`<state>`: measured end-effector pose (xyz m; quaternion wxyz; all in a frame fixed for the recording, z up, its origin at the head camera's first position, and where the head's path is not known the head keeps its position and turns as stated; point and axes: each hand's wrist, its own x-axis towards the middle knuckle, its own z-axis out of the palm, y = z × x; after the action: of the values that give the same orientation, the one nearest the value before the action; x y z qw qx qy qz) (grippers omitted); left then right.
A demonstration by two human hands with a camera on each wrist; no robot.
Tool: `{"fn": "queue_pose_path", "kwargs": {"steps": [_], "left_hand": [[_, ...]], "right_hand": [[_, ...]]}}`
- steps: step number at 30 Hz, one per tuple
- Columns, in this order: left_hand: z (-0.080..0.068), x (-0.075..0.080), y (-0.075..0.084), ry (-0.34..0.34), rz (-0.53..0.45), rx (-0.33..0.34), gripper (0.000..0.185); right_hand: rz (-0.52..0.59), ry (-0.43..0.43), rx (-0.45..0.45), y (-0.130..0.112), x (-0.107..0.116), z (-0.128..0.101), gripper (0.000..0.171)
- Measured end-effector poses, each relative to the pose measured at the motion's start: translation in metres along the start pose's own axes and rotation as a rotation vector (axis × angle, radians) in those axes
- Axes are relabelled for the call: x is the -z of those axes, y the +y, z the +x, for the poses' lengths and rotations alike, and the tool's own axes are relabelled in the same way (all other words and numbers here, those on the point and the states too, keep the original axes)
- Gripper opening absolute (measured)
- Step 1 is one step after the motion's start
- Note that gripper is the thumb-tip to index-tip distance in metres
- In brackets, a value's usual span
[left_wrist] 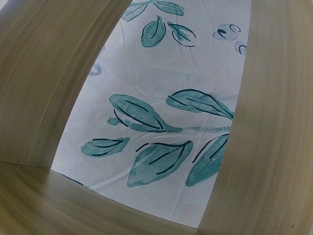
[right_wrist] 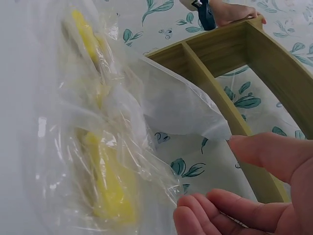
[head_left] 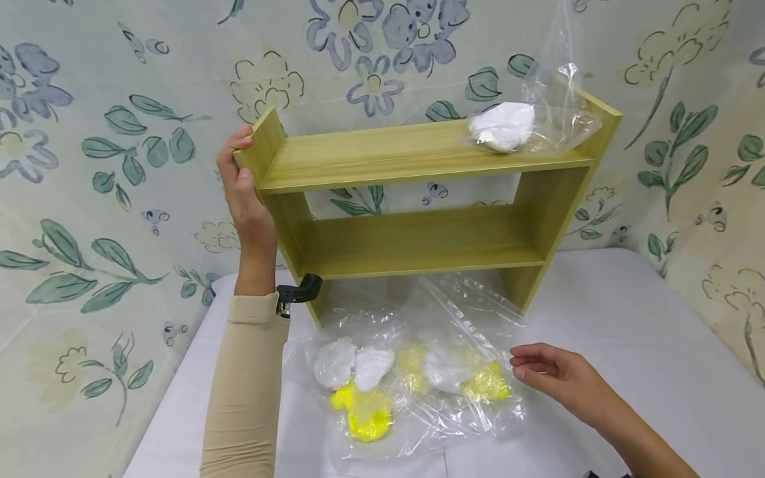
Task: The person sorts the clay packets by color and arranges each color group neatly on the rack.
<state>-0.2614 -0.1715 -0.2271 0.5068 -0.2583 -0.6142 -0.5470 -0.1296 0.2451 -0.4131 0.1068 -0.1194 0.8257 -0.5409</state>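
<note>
My left hand [head_left: 244,189] grips the upper left side panel of a small wooden two-tier shelf [head_left: 388,242], thumb in front and fingers round the outer edge. In the left wrist view only the shelf's boards [left_wrist: 279,122] show, without the hand. My right hand [head_left: 556,375], fingers slightly bent and holding nothing, hovers just right of clear plastic bags [head_left: 418,431]. White lumps [head_left: 373,368] and yellow lumps [head_left: 369,421] lie inside these bags, in front of the shelf. The right wrist view shows thumb and fingertips apart, near the bag's edge.
Another clear bag [head_left: 562,129] with a white lump [head_left: 504,126] sits at the right end of the shelf's top board. The shelf stands on a white-covered table [head_left: 597,305], against a flower-patterned cloth [head_left: 179,40]. A black strap device [head_left: 299,290] is on my left wrist.
</note>
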Motion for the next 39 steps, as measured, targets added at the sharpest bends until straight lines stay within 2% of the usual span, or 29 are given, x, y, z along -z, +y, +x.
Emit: {"fn": "queue_pose_path", "kwargs": {"steps": [8, 15, 24, 31, 39], "left_hand": [[0.001, -0.002, 0.000, 0.010, -0.042, 0.019, 0.038], [0.001, -0.001, 0.002, 0.006, -0.023, 0.031, 0.038], [0.001, -0.002, 0.001, 0.010, -0.031, 0.026, 0.038], [0.001, -0.002, 0.001, 0.010, -0.042, 0.026, 0.039], [0.002, -0.002, 0.001, 0.006, -0.040, 0.019, 0.039]], "right_hand": [[0.104, -0.102, 0.016, 0.008, -0.010, 0.002, 0.043], [0.117, -0.169, -0.063, 0.014, -0.017, 0.006, 0.047], [0.137, -0.176, -0.056, 0.013, -0.025, 0.014, 0.052], [0.137, -0.180, -0.124, 0.011, -0.029, 0.020, 0.057], [0.235, -0.177, -0.123, 0.011, -0.038, 0.026, 0.048]]}}
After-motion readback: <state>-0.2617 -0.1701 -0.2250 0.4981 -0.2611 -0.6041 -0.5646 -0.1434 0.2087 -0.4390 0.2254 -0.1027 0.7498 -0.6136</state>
